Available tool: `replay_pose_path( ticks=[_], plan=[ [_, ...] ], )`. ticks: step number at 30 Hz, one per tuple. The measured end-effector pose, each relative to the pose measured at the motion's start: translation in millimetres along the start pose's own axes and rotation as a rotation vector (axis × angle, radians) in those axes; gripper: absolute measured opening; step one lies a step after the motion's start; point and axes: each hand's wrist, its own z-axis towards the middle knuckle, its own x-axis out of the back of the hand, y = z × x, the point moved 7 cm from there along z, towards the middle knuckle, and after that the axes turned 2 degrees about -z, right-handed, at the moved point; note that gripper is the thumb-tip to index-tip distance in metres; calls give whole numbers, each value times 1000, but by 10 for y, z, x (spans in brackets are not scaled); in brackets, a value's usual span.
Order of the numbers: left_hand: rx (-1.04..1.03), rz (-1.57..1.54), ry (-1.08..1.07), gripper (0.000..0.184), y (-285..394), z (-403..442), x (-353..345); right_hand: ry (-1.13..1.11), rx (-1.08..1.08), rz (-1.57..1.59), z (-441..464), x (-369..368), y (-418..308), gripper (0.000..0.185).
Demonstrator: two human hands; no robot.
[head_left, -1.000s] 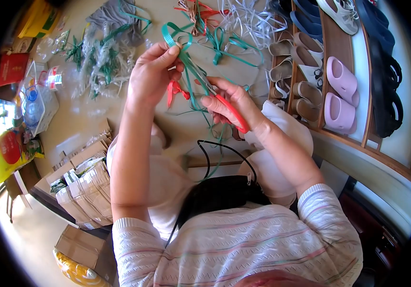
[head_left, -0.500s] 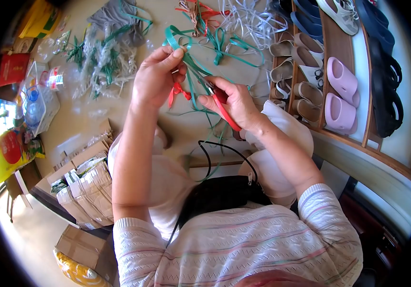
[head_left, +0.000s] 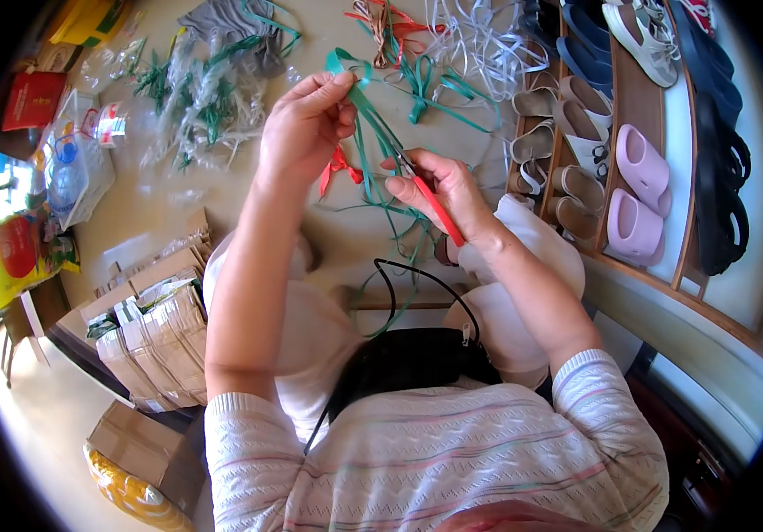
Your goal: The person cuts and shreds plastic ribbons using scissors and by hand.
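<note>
My left hand (head_left: 313, 124) pinches a green plastic strap (head_left: 365, 105) near its looped top. Long strands of it hang down toward my lap. Red-handled scissors (head_left: 439, 213) are gripped in my right hand (head_left: 439, 188), their blades pointing up and left against the green strands. Whether the blades are apart or closed on a strand is hard to make out. A red ribbon knot (head_left: 337, 170) lies just below my left hand. Beyond my hands, more green strapping (head_left: 421, 93) is knotted on the floor.
A shoe rack with pink slippers (head_left: 637, 168) stands at the right. White ribbon (head_left: 479, 40) and a heap of clear plastic with green strips (head_left: 208, 102) lie ahead. Cardboard boxes (head_left: 155, 355) stand at the left. A black bag (head_left: 408, 368) rests on my lap.
My right hand and the scissors have shifted slightly down and right, away from my left hand. The left hand keeps its pinch on the strap. The view has tilted a little.
</note>
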Motion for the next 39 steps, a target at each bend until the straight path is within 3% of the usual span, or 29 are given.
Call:
replay_pose_path(
  ticks=[17, 29, 39],
  plan=[
    [-3, -3, 26, 9, -62, -36, -49, -16, -196, 60, -9, 1, -27, 27],
    [-37, -21, 60, 10, -65, -27, -2, -52, -116, 117, 20, -74, -61, 31],
    [-48, -15, 68, 8, 24, 29, 52, -68, -201, 56, -32, -55, 55, 30]
  ],
)
